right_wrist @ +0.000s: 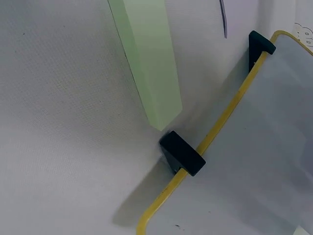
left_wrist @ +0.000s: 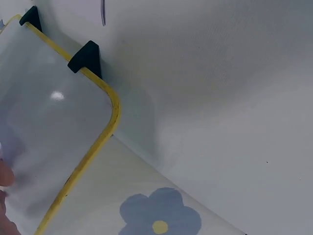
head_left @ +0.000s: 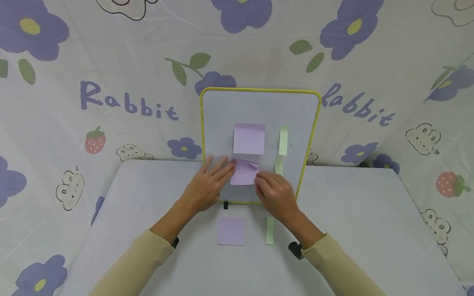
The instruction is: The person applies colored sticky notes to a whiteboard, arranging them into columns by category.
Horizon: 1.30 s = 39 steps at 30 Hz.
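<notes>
On a yellow-edged whiteboard [head_left: 219, 115], a pale purple sticky note [head_left: 242, 176] lies between my two hands, its upper right edge lifted in a curl. With spread, fairly straight fingers, my left hand [head_left: 203, 187] touches the note's upper left side. My right hand [head_left: 277, 192] pinches its right edge with curled fingers. Above it is another purple sticky note [head_left: 249, 139] on the board. Two green sticky strips, the upper strip [head_left: 283, 139] and the lower strip [head_left: 279, 164], sit at the right; my right hand partly covers the lower one. Fingers [left_wrist: 6, 175] show at the left wrist view's edge.
On the white table [head_left: 352, 230] before the board lie a purple sticky note [head_left: 231, 231] and a green strip [head_left: 270, 231]. Black feet [left_wrist: 87, 58] support the board's bottom edge; one foot [right_wrist: 182, 152] is close to the green strip. A patterned cloth [head_left: 140, 61] hangs behind.
</notes>
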Tool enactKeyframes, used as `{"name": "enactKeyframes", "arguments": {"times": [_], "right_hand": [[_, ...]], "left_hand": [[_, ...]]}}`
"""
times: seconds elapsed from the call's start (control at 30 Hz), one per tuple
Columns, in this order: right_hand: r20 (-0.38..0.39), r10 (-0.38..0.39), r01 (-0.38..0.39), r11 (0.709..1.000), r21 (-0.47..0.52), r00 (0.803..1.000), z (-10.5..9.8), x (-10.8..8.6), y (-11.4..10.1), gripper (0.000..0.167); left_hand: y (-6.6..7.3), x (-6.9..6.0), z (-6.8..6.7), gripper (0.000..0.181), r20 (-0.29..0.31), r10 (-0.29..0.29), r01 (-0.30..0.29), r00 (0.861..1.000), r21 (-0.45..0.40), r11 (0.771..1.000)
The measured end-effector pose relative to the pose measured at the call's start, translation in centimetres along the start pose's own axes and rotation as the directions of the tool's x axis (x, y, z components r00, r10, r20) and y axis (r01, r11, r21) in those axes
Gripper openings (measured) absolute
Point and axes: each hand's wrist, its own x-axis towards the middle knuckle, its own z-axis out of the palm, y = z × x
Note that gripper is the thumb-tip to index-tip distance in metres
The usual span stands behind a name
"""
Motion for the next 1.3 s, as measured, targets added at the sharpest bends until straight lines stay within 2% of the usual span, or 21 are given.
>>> {"name": "enactKeyframes", "arguments": {"times": [0.17,0.27,0.37,0.53,0.67,0.8,1.13,1.3], "right_hand": [[0.038,-0.112,0.114,0.993,-0.039,0.993,0.4,-0.1,-0.5,0.025],[0.092,-0.196,0.203,0.975,-0.085,0.976,0.8,0.0,-1.1,0.041],[0.16,-0.233,0.254,0.96,-0.122,0.959,1.3,0.1,-1.5,0.049],[0.247,-0.196,0.237,0.96,-0.148,0.949,2.1,0.8,-1.6,0.056],[0.273,-0.19,0.239,0.958,-0.161,0.943,2.4,1.2,-1.2,0.056],[0.262,-0.192,0.238,0.958,-0.158,0.946,2.4,1.2,-0.8,0.056],[0.201,-0.157,0.201,0.955,-0.217,0.967,1.3,0.7,1.1,0.054],[0.208,-0.159,0.207,0.951,-0.232,0.965,1.0,0.2,1.7,0.056]], "left_hand": [[0.1,-0.1,0.0,0.056,0.009,0.003,-0.003,1.0,0.024,1.0],[0.2,-0.2,0.1,0.055,0.01,0.003,-0.004,1.0,0.045,0.999],[0.2,-0.2,0.1,0.054,0.007,0.003,-0.004,1.0,0.059,0.998],[0.1,-0.2,0.2,0.054,0.004,0.006,-0.006,1.0,0.084,0.996],[0.1,-0.2,0.2,0.053,-0.008,0.003,-0.002,1.0,0.097,0.995],[0.0,-0.2,0.3,0.052,-0.023,0.004,-0.001,1.0,0.113,0.994],[-0.1,0.0,0.4,0.051,-0.026,0.012,-0.009,1.0,0.126,0.992],[-0.1,-0.2,0.5,0.052,-0.027,0.002,0.001,1.0,0.119,0.993]]}}
